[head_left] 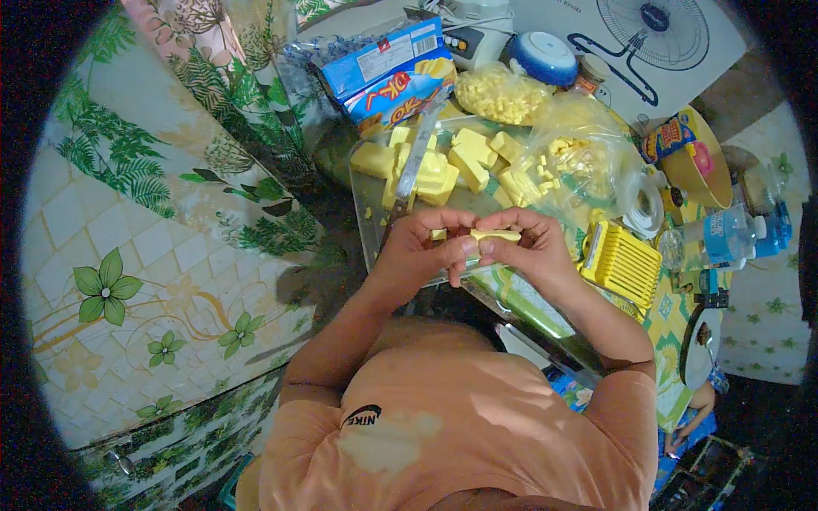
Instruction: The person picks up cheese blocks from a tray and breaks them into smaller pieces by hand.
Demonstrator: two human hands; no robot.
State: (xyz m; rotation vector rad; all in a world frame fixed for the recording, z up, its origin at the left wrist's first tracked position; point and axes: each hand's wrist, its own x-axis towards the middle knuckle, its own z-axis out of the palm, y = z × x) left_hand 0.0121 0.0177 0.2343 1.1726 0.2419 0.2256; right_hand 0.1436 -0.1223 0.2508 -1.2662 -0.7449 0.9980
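My left hand [419,252] and my right hand [530,245] are close together in front of my chest, fingertips pinching pale yellow pieces. One yellow piece [499,235] shows between the fingers of my right hand; a smaller yellow bit [438,234] shows at my left fingers. Whether these are two parts of one piece, I cannot tell. Just beyond, a clear tray [361,223] bears several yellow blocks [436,179], which look like cheese or butter. A knife [415,162] lies over the blocks, its handle towards my left hand.
Plastic bags hold small yellow cubes [503,94]. A yellow slotted slicer [624,268] sits right of my right hand. Behind are a blue snack box [396,77], a blue bowl [544,58] and a fan carton [635,51]. Bottles [724,234] stand at right; another person's hand [677,443] shows lower right.
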